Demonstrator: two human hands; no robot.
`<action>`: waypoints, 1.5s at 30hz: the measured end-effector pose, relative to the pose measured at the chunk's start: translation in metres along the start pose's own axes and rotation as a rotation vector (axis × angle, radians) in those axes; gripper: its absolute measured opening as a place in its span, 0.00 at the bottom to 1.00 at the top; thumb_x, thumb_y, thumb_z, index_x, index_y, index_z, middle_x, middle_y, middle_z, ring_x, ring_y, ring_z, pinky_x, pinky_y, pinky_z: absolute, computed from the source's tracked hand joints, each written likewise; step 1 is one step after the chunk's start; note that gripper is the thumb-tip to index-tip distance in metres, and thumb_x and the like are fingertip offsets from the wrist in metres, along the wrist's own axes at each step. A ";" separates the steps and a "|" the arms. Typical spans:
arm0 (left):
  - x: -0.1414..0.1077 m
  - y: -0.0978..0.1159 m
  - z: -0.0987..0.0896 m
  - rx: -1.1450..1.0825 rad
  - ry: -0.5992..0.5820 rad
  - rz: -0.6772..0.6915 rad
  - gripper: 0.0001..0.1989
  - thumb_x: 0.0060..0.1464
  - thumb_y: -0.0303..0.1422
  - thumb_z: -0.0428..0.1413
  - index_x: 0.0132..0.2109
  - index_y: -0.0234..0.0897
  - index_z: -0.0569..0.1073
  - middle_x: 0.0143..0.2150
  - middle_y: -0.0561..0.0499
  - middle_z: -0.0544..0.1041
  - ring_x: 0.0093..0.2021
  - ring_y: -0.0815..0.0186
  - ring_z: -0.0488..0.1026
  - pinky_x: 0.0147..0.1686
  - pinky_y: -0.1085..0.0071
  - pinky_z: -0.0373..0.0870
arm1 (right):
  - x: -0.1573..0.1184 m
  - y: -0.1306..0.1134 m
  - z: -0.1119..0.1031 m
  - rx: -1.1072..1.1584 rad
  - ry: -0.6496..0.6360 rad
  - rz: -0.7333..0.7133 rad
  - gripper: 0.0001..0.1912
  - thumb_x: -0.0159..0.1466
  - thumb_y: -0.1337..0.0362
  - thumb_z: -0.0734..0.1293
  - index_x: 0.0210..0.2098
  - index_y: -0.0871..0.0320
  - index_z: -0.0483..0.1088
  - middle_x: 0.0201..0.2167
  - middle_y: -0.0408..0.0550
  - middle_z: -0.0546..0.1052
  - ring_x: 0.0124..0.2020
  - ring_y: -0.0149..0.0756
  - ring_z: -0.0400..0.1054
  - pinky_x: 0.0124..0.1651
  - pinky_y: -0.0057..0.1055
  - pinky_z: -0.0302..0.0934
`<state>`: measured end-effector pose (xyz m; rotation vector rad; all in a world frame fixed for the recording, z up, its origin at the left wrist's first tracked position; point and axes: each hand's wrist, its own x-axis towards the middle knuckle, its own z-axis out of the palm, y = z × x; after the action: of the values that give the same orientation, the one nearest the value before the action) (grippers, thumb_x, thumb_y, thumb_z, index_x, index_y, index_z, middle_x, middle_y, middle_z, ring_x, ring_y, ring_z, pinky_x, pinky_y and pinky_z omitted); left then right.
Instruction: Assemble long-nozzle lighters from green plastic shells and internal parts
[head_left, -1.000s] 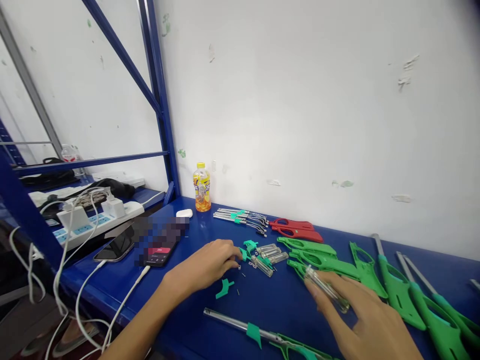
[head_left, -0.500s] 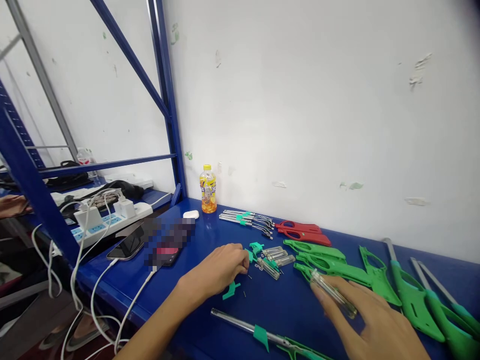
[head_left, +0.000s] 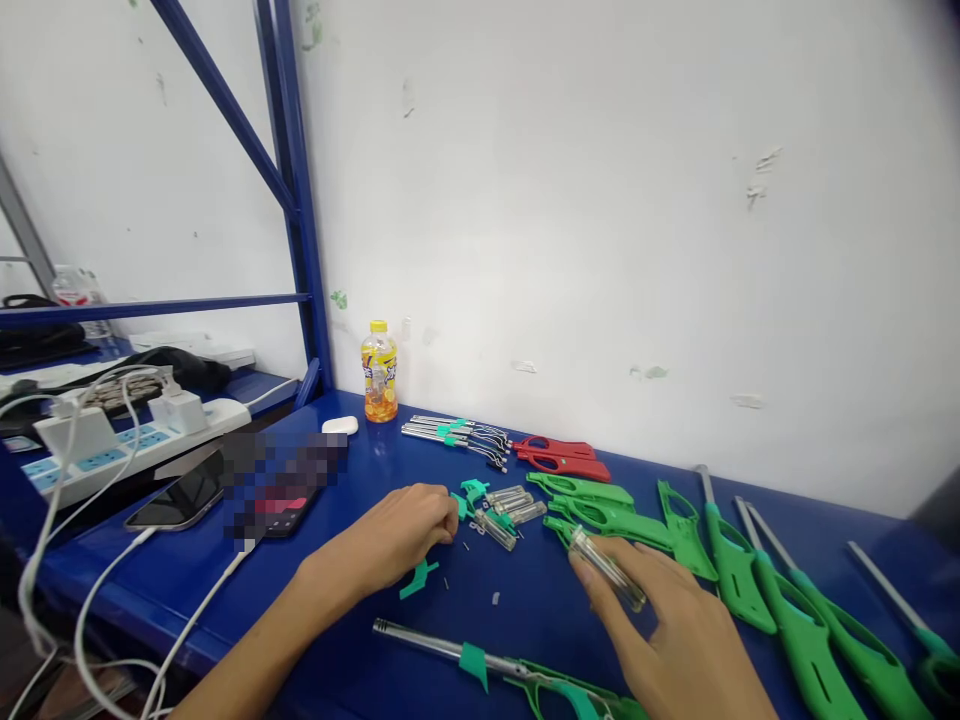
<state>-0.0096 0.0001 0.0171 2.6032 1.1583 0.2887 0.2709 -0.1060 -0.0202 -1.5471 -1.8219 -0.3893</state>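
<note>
My left hand (head_left: 401, 530) is closed beside small teal parts (head_left: 472, 490) on the blue table; what its fingers hold, if anything, is hidden. Between thumb and fingers, my right hand (head_left: 660, 620) holds a clear tube (head_left: 609, 568), tilted above the table. More clear tubes (head_left: 495, 530) lie among the teal parts. In front, near the table's edge, rests a long metal rod (head_left: 427, 640) with a teal piece on it and a green half-shell at its right end. A single teal trigger-like part (head_left: 418, 578) lies below my left hand.
Along the wall stand a yellow-capped bottle (head_left: 380, 375), metal rods with wires (head_left: 454, 435), red shells (head_left: 564, 458) and green shells (head_left: 581, 490). Several green lighter-like bodies (head_left: 739, 570) lie right. Two phones (head_left: 180, 492), cables and a power strip (head_left: 112, 450) are left.
The view has turned right, so things appear further left. My right hand still holds the clear tube. A small pale piece now shows on the table between my hands.
</note>
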 end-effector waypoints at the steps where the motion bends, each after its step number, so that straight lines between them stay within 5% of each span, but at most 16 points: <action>1: 0.000 0.001 -0.001 -0.009 0.003 0.005 0.10 0.68 0.22 0.54 0.39 0.36 0.77 0.38 0.51 0.78 0.40 0.62 0.76 0.40 0.67 0.70 | 0.001 -0.002 0.000 0.005 0.008 0.007 0.23 0.77 0.44 0.59 0.45 0.45 0.83 0.43 0.41 0.88 0.42 0.55 0.85 0.35 0.47 0.82; 11: -0.006 0.037 0.010 -0.143 -0.075 0.185 0.10 0.67 0.24 0.62 0.49 0.44 0.82 0.50 0.52 0.81 0.54 0.60 0.77 0.53 0.69 0.69 | 0.000 -0.007 0.004 0.078 0.021 0.065 0.27 0.77 0.41 0.56 0.45 0.47 0.82 0.42 0.47 0.87 0.43 0.57 0.83 0.44 0.56 0.79; 20: -0.001 0.050 0.020 -0.184 -0.163 0.209 0.09 0.63 0.21 0.64 0.42 0.41 0.82 0.42 0.54 0.81 0.45 0.64 0.79 0.43 0.74 0.70 | -0.005 -0.005 0.006 0.095 -0.021 0.099 0.25 0.77 0.41 0.57 0.47 0.45 0.81 0.44 0.47 0.87 0.48 0.59 0.81 0.47 0.57 0.77; 26: -0.001 0.047 0.026 -0.133 -0.124 0.212 0.11 0.66 0.19 0.58 0.41 0.40 0.80 0.43 0.53 0.80 0.45 0.64 0.78 0.43 0.73 0.70 | -0.004 -0.003 0.007 0.077 -0.003 0.070 0.25 0.76 0.41 0.57 0.46 0.44 0.82 0.43 0.44 0.87 0.46 0.58 0.82 0.44 0.57 0.78; 31: -0.001 0.043 0.031 -0.064 -0.069 0.212 0.10 0.68 0.24 0.63 0.53 0.42 0.78 0.49 0.50 0.79 0.48 0.60 0.78 0.47 0.69 0.69 | -0.005 0.000 0.008 0.063 -0.017 0.075 0.26 0.76 0.39 0.57 0.47 0.43 0.82 0.44 0.43 0.87 0.47 0.59 0.82 0.43 0.56 0.79; 38: 0.001 0.044 0.036 -0.015 -0.020 0.213 0.07 0.68 0.22 0.61 0.41 0.38 0.79 0.42 0.51 0.80 0.43 0.62 0.78 0.42 0.70 0.68 | -0.003 -0.007 0.005 0.088 -0.018 0.072 0.28 0.77 0.41 0.56 0.46 0.47 0.83 0.42 0.49 0.87 0.45 0.56 0.82 0.46 0.50 0.77; 45: 0.000 0.037 0.032 0.052 0.026 0.234 0.11 0.71 0.20 0.55 0.49 0.38 0.79 0.48 0.47 0.81 0.48 0.55 0.79 0.46 0.65 0.69 | -0.005 -0.007 0.007 0.092 -0.049 0.114 0.24 0.77 0.45 0.57 0.49 0.48 0.81 0.44 0.50 0.86 0.50 0.59 0.80 0.50 0.55 0.75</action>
<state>0.0254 -0.0289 -0.0009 2.7911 0.8788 0.3460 0.2620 -0.1071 -0.0266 -1.5996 -1.7539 -0.2129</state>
